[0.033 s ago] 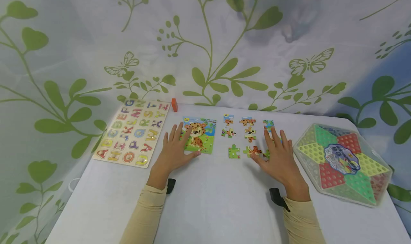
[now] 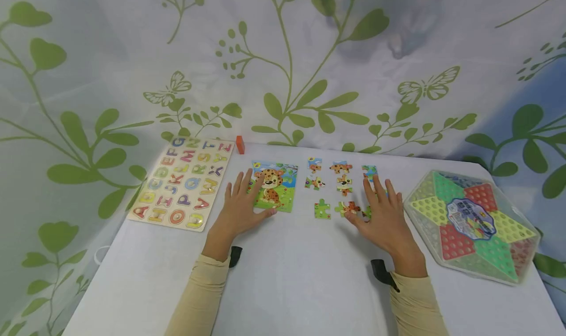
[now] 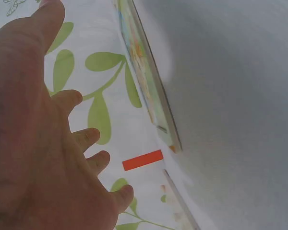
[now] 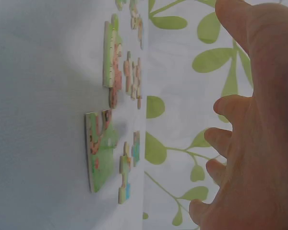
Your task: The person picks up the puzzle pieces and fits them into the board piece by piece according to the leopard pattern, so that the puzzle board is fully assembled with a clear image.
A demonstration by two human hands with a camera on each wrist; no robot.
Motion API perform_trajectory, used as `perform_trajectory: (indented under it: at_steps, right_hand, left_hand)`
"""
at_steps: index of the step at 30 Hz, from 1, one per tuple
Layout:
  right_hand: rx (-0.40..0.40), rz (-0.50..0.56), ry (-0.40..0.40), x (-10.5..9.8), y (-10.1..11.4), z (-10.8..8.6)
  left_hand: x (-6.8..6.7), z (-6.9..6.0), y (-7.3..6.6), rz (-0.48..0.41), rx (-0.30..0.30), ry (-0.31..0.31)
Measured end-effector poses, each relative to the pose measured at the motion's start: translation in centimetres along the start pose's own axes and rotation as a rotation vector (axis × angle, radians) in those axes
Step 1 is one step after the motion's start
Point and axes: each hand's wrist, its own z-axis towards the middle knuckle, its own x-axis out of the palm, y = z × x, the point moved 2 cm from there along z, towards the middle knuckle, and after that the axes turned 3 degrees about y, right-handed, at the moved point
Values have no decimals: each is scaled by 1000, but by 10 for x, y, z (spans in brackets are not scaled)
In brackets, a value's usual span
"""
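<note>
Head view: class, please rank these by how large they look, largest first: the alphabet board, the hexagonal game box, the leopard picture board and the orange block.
1. hexagonal game box
2. alphabet board
3. leopard picture board, partly covered by the left hand
4. orange block

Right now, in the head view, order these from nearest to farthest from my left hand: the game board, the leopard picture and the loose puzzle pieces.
From your left hand:
1. Leopard picture: just right, partly hidden by the hand.
2. Loose puzzle pieces: farther right.
3. Game board: far right.
</note>
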Motion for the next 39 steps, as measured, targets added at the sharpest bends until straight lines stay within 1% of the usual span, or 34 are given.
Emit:
perform_trajectory:
  at_steps: [4,6,8,11,13,15,17,19,21,23,25,28,31,33,35,36,37,39]
  right_hand:
    - [0,29,7,3,-2,2]
    - [-4,55,4,5,-3,3]
    - [-8,105,0,4,-2,6]
    - [-2,200,2,2,3,14]
    - [3,277,18,-1,9,24]
    - [5,331,51,-3,14,40]
    - [13,365,108,-4,19,61]
    - [30,378,175,-1,22,83]
    - [53,369,231,4,24,105]
    - [71,351,265,11,25,124]
    - [85,332,270,17,27,141]
    - [94,283,255,25,32,159]
    - [106,208,244,30,33,169]
    - [102,151,241,32,33,172]
    - [98,129,234,33,33,174]
    - [93,127,225,34,33,174]
    - [95,149,217,33,34,175]
    - [99,220,210,33,36,175]
  left_hand:
    - [4,4,6,-54,13,10]
    - [11,7,12,-93,18,18]
    - [17,11,18,-135,21,24]
    - [25,16,29,-162,5,38]
    - [27,19,34,-184,-3,45]
    - [28,22,36,-201,0,40]
    - [28,24,36,-225,7,28]
    - [29,26,36,-239,13,16]
    - [30,27,35,-241,10,5]
    - [32,27,35,-230,4,-7]
    - [33,27,36,-223,-5,-24]
    - [36,26,37,-221,-11,-48]
    - [38,26,36,-231,-3,-58]
    - [40,26,35,-223,7,-61]
    - [40,27,35,-200,9,-65]
    - [40,28,35,-186,9,-68]
    - [39,28,35,-176,7,-70]
    - [38,29,35,-158,2,-72]
